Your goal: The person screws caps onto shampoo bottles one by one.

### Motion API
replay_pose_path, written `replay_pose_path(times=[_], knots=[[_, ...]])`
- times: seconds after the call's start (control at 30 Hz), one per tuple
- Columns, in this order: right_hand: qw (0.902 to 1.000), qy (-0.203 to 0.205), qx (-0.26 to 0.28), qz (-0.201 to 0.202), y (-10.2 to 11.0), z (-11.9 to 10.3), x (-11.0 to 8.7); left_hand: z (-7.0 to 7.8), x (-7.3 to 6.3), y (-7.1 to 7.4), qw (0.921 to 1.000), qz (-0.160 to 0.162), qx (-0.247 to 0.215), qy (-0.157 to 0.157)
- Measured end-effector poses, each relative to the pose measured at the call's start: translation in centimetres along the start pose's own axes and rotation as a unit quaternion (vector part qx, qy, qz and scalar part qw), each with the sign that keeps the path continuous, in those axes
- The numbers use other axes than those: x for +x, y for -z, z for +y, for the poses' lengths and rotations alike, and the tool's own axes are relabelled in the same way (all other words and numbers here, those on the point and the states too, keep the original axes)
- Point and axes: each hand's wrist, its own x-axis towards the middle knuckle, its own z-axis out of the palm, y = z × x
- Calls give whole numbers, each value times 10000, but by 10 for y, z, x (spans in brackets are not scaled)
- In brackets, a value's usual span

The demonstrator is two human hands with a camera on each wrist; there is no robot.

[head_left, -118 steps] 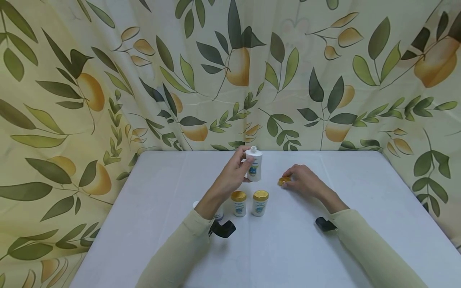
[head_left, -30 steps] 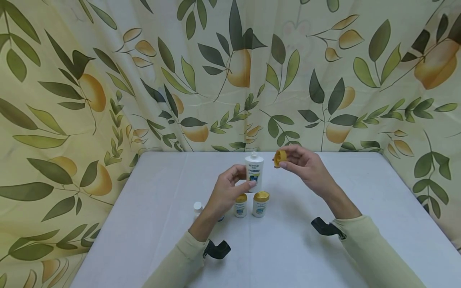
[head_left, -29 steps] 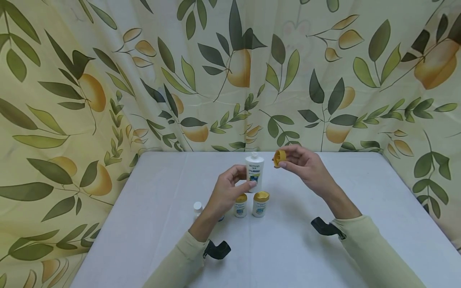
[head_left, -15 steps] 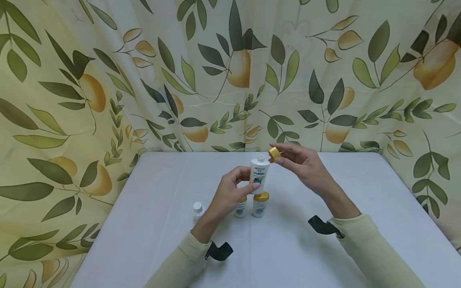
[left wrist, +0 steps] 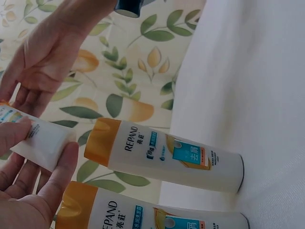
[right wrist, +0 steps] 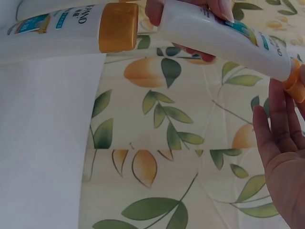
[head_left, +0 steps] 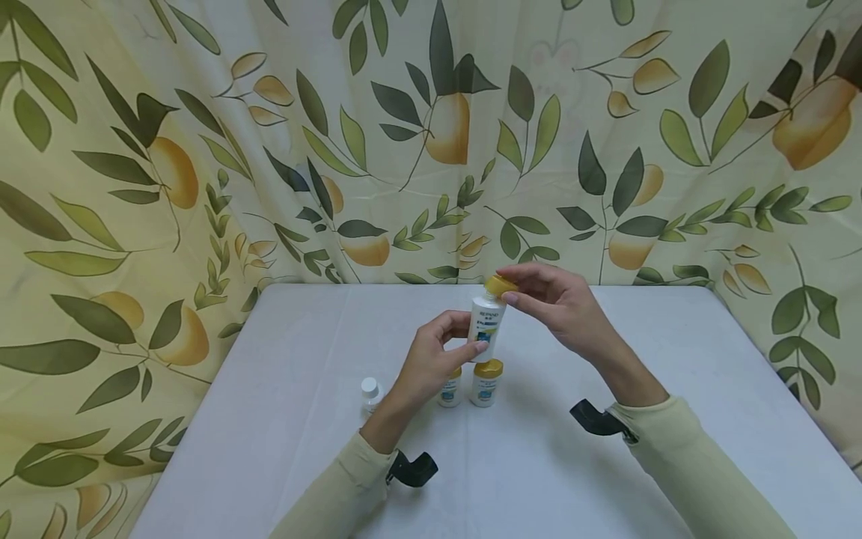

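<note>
My left hand [head_left: 434, 355] grips a white shampoo bottle [head_left: 486, 322] round its lower body, off the table and tilted slightly to the right. Between thumb and fingers, my right hand [head_left: 559, 307] pinches a gold cap [head_left: 500, 285] over the bottle's neck. In the right wrist view the gold cap [left wrist: 4, 102] meets the top of the held shampoo bottle [right wrist: 228, 38]; whether it is fully seated I cannot tell. Two gold-capped shampoo bottles [head_left: 486, 383] stand upright just below the held one, and the left one is partly covered by my left hand.
A bottle with a white top [head_left: 370, 393] stands left of the gold-capped pair, partly behind my left forearm. The white-covered table [head_left: 303, 352] runs back to a leaf-and-fruit patterned curtain [head_left: 417, 150].
My right hand has lifted the gold cap from the table, turned it over and brought it left onto the bottle's neck. My left hand has lowered the bottle slightly and shifted it right.
</note>
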Motion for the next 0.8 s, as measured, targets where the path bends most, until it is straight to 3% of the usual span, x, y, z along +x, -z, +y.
replay_pose_path(times=[0.17,0.37,0.8], knots=[[9999,83,57,-35,-3,-2,1,1,0,0,10000,-11,-19,2],[9992,172,-367,4,-6,-4,2,1,0,-1,9999,19,17,-116],[9947,111,-983,274,-8,-3,2,-1,1,-5,9990,386,181,-153]])
